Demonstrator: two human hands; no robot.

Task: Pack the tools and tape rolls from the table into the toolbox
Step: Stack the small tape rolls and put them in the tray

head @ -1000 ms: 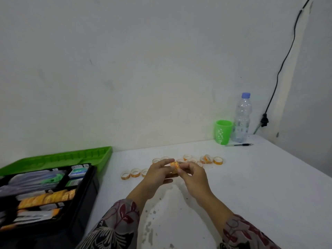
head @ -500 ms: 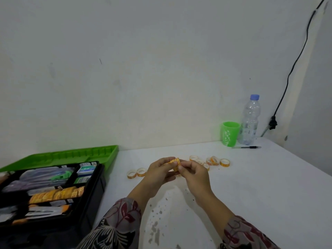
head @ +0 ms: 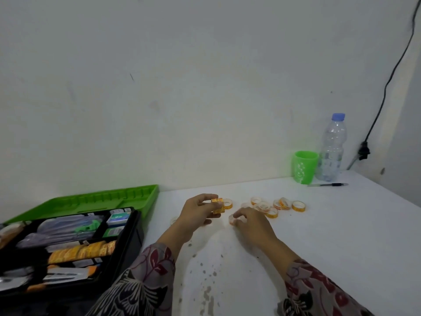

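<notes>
- The toolbox (head: pixel 127 254) was black, its raised lid (head: pixel 95 199) bright green.
- The tape rolls (head: pixel 282 204) on the table were orange and white; a row packed in the box (head: pixel 84 250) looked the same orange, though blurred.
- The table (head: pixel 341 236) was white, speckled with dark spots.
- The sleeves (head: pixel 150 274) bore a red, black and grey floral print.
- The cup (head: pixel 304 167) was green with a pale pattern.
- The bottle (head: pixel 333 147) was clear with a blue cap.

A plain room, likely a home or small work corner: a bare white wall (head: pixel 205 87), a stained white table (head: pixel 341 236) pushed into the corner, a loose black power cable (head: pixel 387 83), and everyday items, a water bottle (head: pixel 332 149), green cup (head: pixel 304 167) and pen (head: pixel 328 184).
</notes>
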